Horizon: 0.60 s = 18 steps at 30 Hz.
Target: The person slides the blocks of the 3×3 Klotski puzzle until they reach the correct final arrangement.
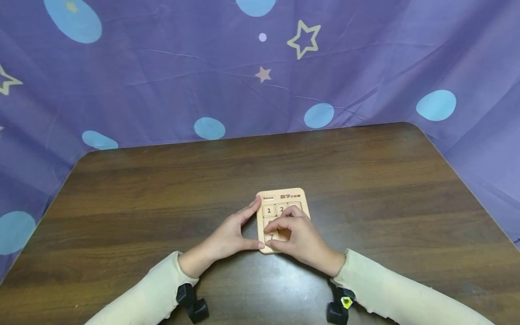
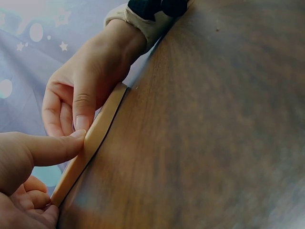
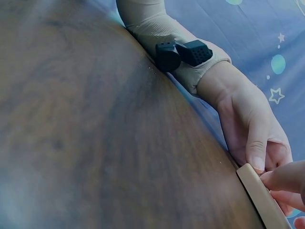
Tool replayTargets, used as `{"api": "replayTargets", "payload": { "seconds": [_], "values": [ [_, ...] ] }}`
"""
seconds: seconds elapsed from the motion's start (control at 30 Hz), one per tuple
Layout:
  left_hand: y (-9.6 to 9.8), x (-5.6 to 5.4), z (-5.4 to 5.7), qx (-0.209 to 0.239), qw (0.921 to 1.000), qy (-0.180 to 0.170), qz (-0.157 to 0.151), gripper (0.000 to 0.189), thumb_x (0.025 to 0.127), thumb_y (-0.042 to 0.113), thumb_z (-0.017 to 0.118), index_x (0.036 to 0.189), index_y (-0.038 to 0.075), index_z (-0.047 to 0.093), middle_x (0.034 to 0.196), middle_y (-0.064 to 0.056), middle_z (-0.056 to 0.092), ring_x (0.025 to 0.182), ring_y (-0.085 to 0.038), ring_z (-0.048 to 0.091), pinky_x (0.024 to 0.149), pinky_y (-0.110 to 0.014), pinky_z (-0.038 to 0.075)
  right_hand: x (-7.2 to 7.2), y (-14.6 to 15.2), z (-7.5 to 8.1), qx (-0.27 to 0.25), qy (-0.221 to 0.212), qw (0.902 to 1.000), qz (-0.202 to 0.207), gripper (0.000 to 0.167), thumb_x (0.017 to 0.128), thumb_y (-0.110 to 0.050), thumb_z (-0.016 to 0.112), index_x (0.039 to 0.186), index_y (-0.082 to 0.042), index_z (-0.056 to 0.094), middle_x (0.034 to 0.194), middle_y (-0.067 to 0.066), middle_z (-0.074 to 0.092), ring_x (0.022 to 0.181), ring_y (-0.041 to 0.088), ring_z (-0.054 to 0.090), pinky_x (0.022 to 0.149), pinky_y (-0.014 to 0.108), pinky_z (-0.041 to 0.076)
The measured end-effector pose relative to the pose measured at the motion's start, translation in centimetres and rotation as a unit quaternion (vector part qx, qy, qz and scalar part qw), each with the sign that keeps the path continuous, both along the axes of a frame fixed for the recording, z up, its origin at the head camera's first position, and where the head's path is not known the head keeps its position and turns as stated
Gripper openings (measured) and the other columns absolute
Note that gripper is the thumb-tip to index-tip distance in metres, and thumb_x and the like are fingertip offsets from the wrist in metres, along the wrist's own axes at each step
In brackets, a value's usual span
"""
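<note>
A light wooden number slide puzzle [image 1: 275, 192] lies flat on the table, with square tiles marked 1, 2 and 7 legible. My left hand [image 1: 228, 235] holds its left side, thumb at the near left corner and fingers at the upper left edge. Over the tiles is my right hand [image 1: 302, 237], its bent index finger and thumb on either side of the tile 7 [image 1: 271, 237]. That hand hides several tiles. Both wrist views show the puzzle's side edge [image 2: 100, 131] low against the table, with the two thumbs close together there.
The brown wood-grain table [image 1: 170, 189] has rounded far corners. Behind it hangs a purple cloth [image 1: 170, 90] with stars and blue spots. Black devices are strapped at both wrists, including one [image 1: 192, 303] beside the left sleeve.
</note>
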<state>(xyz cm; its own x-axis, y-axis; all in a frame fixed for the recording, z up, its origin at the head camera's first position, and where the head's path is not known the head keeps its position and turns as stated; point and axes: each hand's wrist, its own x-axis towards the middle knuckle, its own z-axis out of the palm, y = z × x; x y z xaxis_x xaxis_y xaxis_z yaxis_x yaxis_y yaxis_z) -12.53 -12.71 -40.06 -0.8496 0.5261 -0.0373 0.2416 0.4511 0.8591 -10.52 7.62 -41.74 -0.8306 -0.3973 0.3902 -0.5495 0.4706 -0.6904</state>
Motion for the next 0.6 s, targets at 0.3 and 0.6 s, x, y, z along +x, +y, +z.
{"api": "replayTargets", "payload": {
  "seconds": [0.3,0.6],
  "values": [
    [-0.08,-0.02,-0.10,0.002,1.0000,0.003,-0.001,0.097,0.067,0.009,0.082,0.147,0.002,0.026,0.153,-0.013,0.022,0.141,-0.026,0.020,0.115,-0.044,0.014,0.07,-0.13,0.13,0.009,0.002,1.0000,0.003,0.025,0.064,-0.013,0.083,0.086,-0.018,0.074,0.083,-0.005,0.055,0.082,0.009,0.043,0.069,0.023,0.040],
    [-0.05,-0.01,-0.13,0.004,1.0000,0.003,-0.001,0.097,0.067,0.009,0.082,0.147,0.001,0.027,0.153,-0.014,0.022,0.141,-0.026,0.020,0.115,-0.044,0.014,0.08,-0.20,0.23,0.015,-0.010,0.9998,0.009,0.022,0.066,-0.012,0.082,0.087,-0.016,0.074,0.076,-0.005,0.056,0.073,0.008,0.044,0.062,0.018,0.039]
  ]
}}
